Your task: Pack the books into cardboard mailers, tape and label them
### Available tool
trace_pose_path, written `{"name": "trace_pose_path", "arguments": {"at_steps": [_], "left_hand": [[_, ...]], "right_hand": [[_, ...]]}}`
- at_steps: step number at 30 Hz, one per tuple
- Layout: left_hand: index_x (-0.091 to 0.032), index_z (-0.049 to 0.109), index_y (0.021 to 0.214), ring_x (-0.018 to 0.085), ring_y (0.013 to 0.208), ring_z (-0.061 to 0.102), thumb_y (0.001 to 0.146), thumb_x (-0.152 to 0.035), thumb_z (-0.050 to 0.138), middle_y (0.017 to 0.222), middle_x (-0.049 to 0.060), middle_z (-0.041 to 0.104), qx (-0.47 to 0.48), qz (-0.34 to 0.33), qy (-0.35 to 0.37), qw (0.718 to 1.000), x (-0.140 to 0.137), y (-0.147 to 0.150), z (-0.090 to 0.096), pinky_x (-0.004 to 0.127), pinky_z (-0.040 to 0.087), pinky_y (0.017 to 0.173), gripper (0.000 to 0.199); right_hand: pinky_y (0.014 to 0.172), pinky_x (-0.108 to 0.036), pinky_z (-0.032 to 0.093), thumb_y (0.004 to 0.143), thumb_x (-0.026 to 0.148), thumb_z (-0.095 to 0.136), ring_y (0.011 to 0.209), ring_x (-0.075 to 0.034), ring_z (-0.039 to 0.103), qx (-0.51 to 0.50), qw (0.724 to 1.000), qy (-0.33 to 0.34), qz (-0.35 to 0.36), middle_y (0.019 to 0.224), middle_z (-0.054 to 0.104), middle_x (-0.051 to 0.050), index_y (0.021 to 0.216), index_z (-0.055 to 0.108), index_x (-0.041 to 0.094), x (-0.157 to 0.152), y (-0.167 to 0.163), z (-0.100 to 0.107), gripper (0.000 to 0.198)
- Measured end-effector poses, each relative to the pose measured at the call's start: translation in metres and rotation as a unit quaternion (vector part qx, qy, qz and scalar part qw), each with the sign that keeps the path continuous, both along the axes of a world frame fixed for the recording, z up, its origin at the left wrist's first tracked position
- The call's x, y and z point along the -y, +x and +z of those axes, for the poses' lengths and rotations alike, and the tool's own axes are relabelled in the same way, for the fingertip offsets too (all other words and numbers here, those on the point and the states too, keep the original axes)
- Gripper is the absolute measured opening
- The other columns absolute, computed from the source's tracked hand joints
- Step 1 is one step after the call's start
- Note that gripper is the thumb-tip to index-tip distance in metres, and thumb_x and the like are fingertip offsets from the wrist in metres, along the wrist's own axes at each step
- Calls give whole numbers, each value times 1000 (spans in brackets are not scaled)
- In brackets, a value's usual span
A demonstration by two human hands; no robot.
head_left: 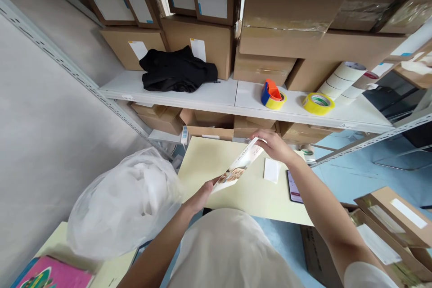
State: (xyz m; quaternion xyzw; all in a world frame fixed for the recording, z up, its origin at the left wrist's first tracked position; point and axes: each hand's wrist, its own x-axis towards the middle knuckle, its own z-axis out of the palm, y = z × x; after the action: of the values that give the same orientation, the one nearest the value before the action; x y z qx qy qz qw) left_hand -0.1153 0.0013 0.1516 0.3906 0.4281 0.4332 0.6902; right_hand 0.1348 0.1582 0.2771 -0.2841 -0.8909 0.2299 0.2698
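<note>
A thin white book (240,165) with a picture of food on its face is held at a slant above a pale yellow table (200,155). My left hand (201,195) is closed on its lower, near end. At the upper, far end, my right hand (274,145) grips the edge with the fingers over it. A small white sheet of paper (271,170) lies on the table to the right of the book. Beside my right forearm a phone (294,187) with a lit screen lies partly hidden by the arm.
A shelf (229,94) behind the table holds a black garment (177,68), tape rolls (318,103), a tape dispenser (272,94) and cardboard boxes (285,36). A large plastic bag (124,202) bulges at my left. Open cartons (381,238) stand at my right.
</note>
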Motion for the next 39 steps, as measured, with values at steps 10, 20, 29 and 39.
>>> {"name": "trace_pose_path", "arguments": {"at_steps": [10, 20, 29, 39], "left_hand": [[-21, 68, 103, 23, 92, 64, 83, -37, 55, 97, 6, 71, -285, 169, 143, 933, -12, 5, 7, 29, 45, 85, 29], [-17, 65, 106, 24, 100, 62, 83, -50, 55, 104, 8, 70, -166, 193, 71, 964, -6, -4, -16, 33, 45, 92, 41], [-16, 60, 119, 23, 116, 57, 82, -48, 59, 122, 10, 64, -125, 195, 33, 972, -10, -14, -45, 34, 39, 103, 49], [-18, 56, 117, 17, 83, 66, 70, -34, 70, 94, 5, 69, -135, 190, -10, 972, -14, -34, -65, 31, 51, 79, 51]], "right_hand": [[90, -39, 49, 90, 34, 52, 102, -25, 63, -37, 994, -13, -99, 112, 69, -7, 119, 62, 25, 6, -23, -9, 32], [82, -41, 54, 70, 50, 73, 90, -25, 68, -271, 866, -387, -165, 102, 72, -7, 104, 61, 23, 58, 21, -75, 46], [90, -44, 54, 83, 47, 57, 107, -26, 63, -253, 844, -402, -248, 119, 66, -8, 120, 51, 26, 125, -32, -150, 43], [75, -36, 56, 78, 46, 64, 84, -23, 68, -278, 797, -443, -302, 110, 67, -8, 127, 52, 21, 123, -52, -159, 57]]}}
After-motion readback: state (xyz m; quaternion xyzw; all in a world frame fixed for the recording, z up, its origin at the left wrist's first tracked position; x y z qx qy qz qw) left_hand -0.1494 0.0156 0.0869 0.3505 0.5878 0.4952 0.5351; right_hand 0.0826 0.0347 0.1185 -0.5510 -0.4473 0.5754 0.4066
